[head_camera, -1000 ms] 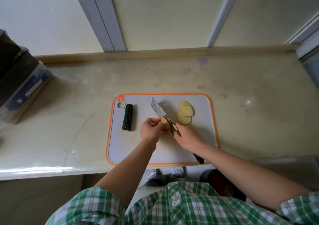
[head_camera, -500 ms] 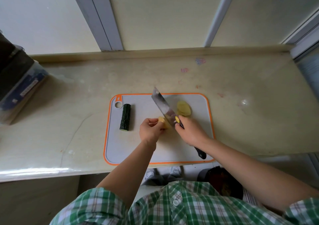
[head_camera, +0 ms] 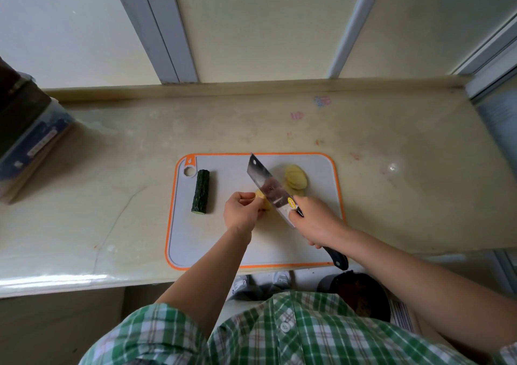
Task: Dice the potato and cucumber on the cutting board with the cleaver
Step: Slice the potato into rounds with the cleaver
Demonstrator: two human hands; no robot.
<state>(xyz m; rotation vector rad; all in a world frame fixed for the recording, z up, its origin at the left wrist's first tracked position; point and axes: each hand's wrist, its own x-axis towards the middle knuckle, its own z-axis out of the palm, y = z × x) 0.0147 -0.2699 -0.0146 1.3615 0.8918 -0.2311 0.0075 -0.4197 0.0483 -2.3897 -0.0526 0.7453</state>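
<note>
Your left hand [head_camera: 242,210] pinched the yellow potato chunk [head_camera: 261,198] mid-board. Your right hand [head_camera: 316,222] gripped the steel cleaver [head_camera: 268,189], its blade hiding the chunk's right side. Potato slices [head_camera: 296,181] lay beyond the blade. Dark green cucumber piece [head_camera: 202,191] near the left edge of the grey orange-rimmed cutting board [head_camera: 251,250]. Dark box [head_camera: 30,140] at the beige counter [head_camera: 112,196] left edge.

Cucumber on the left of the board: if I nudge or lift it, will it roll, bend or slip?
The cucumber lies on its round side on the cutting board, so a sideways nudge would probably roll it. Short, thick and straight, it is likely stiff when lifted. Its bumpy skin should give grip.
</note>
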